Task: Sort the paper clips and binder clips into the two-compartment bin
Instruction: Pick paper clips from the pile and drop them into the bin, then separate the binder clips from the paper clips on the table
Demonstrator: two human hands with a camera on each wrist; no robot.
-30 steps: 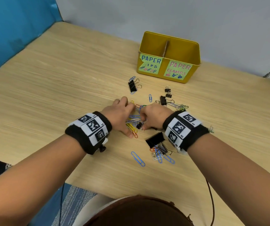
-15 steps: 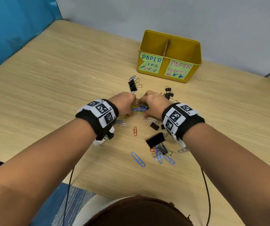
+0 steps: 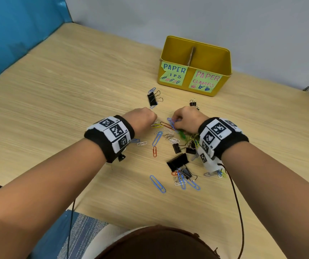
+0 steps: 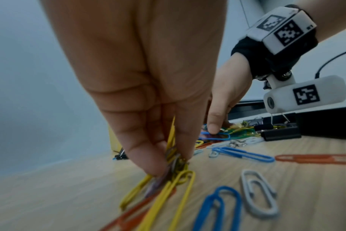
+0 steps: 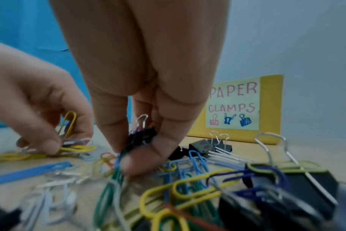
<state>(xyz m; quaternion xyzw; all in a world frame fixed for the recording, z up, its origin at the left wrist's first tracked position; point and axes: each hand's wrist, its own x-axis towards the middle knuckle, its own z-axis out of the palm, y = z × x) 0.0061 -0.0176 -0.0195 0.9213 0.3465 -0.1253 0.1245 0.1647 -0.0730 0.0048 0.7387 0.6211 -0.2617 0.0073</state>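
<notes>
The yellow two-compartment bin [image 3: 210,55] stands at the back, labelled for paper clips on the left and paper clamps on the right; its right label shows in the right wrist view on the bin [image 5: 271,109]. Coloured paper clips and black binder clips lie mixed between the bin and me. My left hand [image 3: 154,124] pinches a bunch of yellow paper clips [image 4: 180,179] that still touch the table. My right hand [image 3: 174,122] pinches a mixed bunch [image 5: 137,137] of a small black binder clip with green and blue paper clips, low over the pile.
A large black binder clip [image 3: 178,161] lies in front of my right wrist amid blue clips. Another binder clip [image 3: 152,99] and small ones [image 3: 192,104] lie nearer the bin. Single blue [image 3: 157,184] and red [image 3: 155,151] paper clips lie toward me. A blue panel borders the left.
Both hands have moved away from me toward the bin, then drawn slightly apart. Several clips are left on the table where the hands were.
</notes>
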